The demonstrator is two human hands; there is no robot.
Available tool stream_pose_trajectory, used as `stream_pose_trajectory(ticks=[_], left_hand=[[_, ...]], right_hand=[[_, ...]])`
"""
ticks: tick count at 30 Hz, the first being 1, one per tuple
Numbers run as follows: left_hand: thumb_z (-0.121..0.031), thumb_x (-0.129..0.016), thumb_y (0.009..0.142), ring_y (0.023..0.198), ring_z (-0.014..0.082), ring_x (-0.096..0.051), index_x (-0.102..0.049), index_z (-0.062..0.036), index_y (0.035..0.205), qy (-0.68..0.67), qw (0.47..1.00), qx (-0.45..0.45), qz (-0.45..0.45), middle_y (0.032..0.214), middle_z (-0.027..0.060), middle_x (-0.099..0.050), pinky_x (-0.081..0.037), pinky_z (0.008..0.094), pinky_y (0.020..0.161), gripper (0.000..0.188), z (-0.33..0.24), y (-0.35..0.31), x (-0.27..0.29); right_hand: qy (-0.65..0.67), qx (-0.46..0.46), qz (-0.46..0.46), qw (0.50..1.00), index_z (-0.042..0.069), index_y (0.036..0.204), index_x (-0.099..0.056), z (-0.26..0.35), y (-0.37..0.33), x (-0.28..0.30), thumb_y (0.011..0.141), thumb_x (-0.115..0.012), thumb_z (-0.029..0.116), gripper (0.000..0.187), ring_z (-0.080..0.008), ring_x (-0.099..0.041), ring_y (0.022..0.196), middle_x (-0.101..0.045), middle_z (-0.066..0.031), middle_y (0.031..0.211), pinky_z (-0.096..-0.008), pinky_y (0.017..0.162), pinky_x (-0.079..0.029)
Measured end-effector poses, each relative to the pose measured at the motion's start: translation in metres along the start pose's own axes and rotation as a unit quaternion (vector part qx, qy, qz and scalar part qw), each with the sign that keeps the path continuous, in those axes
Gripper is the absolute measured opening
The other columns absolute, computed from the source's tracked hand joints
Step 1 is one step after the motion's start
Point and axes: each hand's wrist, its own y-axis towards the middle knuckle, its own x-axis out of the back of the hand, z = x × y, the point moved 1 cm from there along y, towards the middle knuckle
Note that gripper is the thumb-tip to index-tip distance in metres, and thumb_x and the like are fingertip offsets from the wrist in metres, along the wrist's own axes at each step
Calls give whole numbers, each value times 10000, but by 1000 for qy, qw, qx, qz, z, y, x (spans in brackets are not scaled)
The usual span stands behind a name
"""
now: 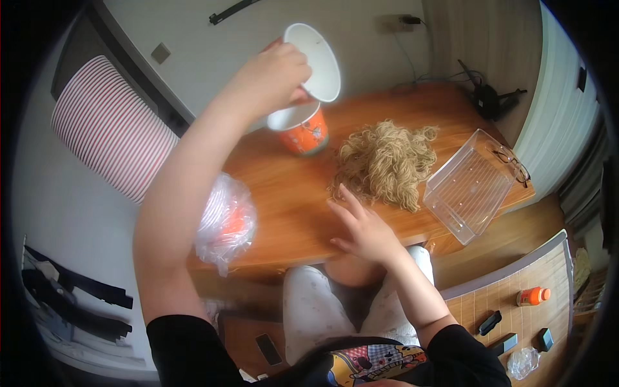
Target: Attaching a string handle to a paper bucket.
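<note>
My left hand [274, 72] is raised over the far part of the table, its fingers closed on a paper cup [317, 63]. That cup is tilted, so its white inside faces me. Just below it an orange patterned paper cup [304, 134] stands upright on the table, its white mouth partly covered by my hand. Over the table's front edge hovers my right hand [366, 233], fingers spread and holding nothing. Beyond its fingertips lies a loose heap of tan yarn [388, 164].
A long stack of paper cups [113, 122] leans at the left, partly behind my left arm; a clear plastic bag [224, 226] wraps more cups. A clear tray [469, 187] with eyeglasses [512, 164] sits right on the wooden table [284, 193]. A black device [490, 100] stands behind.
</note>
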Motion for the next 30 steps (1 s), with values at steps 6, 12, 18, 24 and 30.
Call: stream_pose_trajectory(ticks=[6, 12, 18, 24, 30], left_hand=[[-199, -751, 712, 998, 230, -576, -689, -81, 830, 28, 997, 23, 71, 926, 43, -639, -513, 363, 847, 178, 17, 22, -62], [-226, -764, 703, 1005, 241, -567, -652, -67, 819, 0, 997, 67, 28, 897, 49, -630, -489, 363, 873, 226, 19, -9, -103], [-250, -761, 745, 992, 272, -571, -649, -47, 812, -111, 967, 228, -13, 902, 82, -643, -481, 385, 860, 242, 12, -40, -127], [-272, -756, 777, 951, 294, -580, -660, -36, 824, -166, 931, 306, -113, 883, 113, -652, -471, 395, 841, 259, 11, -70, -150], [-297, -758, 783, 889, 289, -595, -661, -13, 798, -189, 906, 349, -145, 855, 122, -652, -479, 385, 796, 300, 6, -75, -150]], right_hand=[[-3, -2, -4, 1000, 126, 1394, -409, -2, -2, -1, 785, -726, 321, 713, -408, -542, 1157, -277, -202, 1508, -451, 963, -458], [-20, 2, 10, 1000, 119, 1385, -421, 0, -2, -2, 798, -715, 332, 690, -393, -507, 1212, -303, -194, 1499, -448, 998, -428], [-17, -6, 13, 1000, 109, 1356, -445, -3, -3, -1, 800, -711, 333, 656, -360, -494, 1239, -330, -191, 1485, -439, 1011, -409], [-20, 0, 11, 1000, 107, 1336, -455, -1, 0, -3, 807, -705, 329, 626, -353, -488, 1244, -360, -178, 1465, -441, 1012, -404], [-27, -19, 19, 999, 106, 1324, -465, 0, 1, -4, 813, -698, 328, 604, -349, -489, 1241, -374, -168, 1456, -442, 1012, -402]])
